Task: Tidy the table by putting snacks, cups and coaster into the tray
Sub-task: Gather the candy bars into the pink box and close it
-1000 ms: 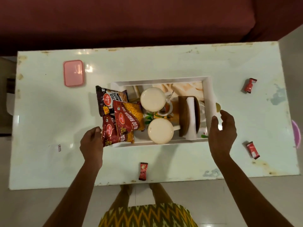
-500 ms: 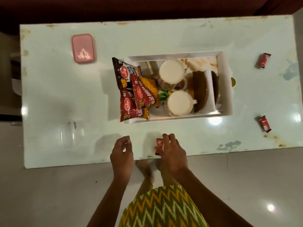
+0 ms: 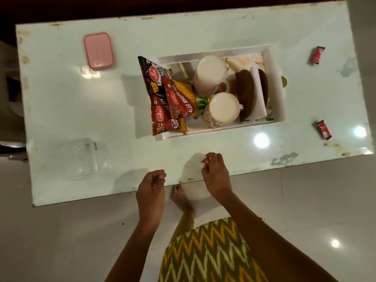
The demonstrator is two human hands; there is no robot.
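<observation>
Centrally, a red packet (image 3: 206, 161) is shown pinched in the fingertips of the right hand (image 3: 215, 176), over the near edge of the bench (image 3: 61, 98). The left hand (image 3: 151, 188) is held beside it, loosely curled and empty. Snack bags (image 3: 168, 102), a far cup (image 3: 210, 73), a near cup (image 3: 222, 108) and a coaster (image 3: 245, 94) are contained in the tray (image 3: 276, 86). Two packets, one far (image 3: 317, 55) and one near (image 3: 323, 129), are seen right of the tray, and a pink box (image 3: 98, 50) is seen far left.

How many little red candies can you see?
3. The held candy is pinched by the right hand near the table front edge. Two lie right of the tray: the far candy and the near candy. Others may hide in the tray.
</observation>
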